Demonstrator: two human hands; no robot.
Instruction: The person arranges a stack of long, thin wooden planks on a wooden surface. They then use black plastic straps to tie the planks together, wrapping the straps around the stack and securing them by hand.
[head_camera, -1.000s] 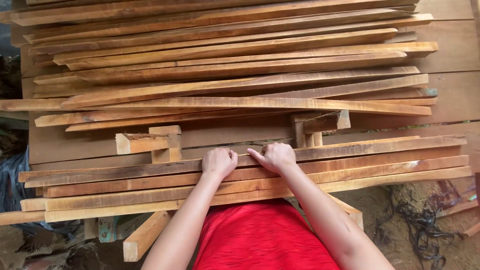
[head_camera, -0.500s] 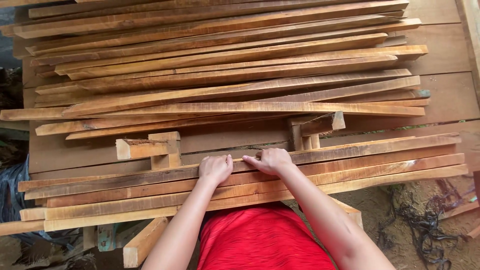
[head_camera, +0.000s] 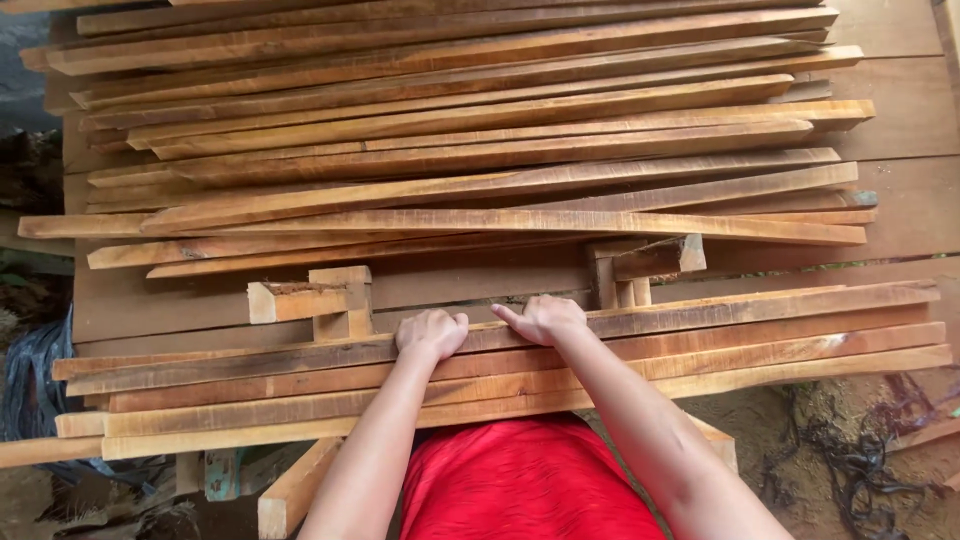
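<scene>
Both hands rest side by side on the near bundle of wooden strips (head_camera: 700, 330), whose long axis runs left to right beneath the fingers. The left hand (head_camera: 432, 332) curls knuckles-down over the top strip; the right hand (head_camera: 545, 318) lies flatter, its fingers (head_camera: 508, 316) pointing leftward, gripping nothing visibly. Both are equally near.

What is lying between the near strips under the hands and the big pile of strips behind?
In the head view, a bare stretch of bench board, with two small wooden brackets standing on it.
</scene>
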